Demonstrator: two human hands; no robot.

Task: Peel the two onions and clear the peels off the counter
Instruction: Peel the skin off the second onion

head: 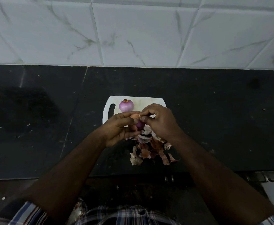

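Observation:
A peeled purple onion (126, 105) sits on the white cutting board (149, 101) near its handle slot. My left hand (119, 129) grips a second onion (139, 124) above the board's front edge; purple flesh shows below and orange skin on top. My right hand (159, 120) pinches that skin at the onion's top with fingertips and thumb. A heap of loose peels (150, 149) lies on the black counter just below both hands, partly hidden by my right wrist.
The black counter (51, 127) runs left and right, with a white tiled wall (133, 30) behind it. The counter's front edge lies near the peels. A metal fitting (271, 176) shows at the lower right below the counter.

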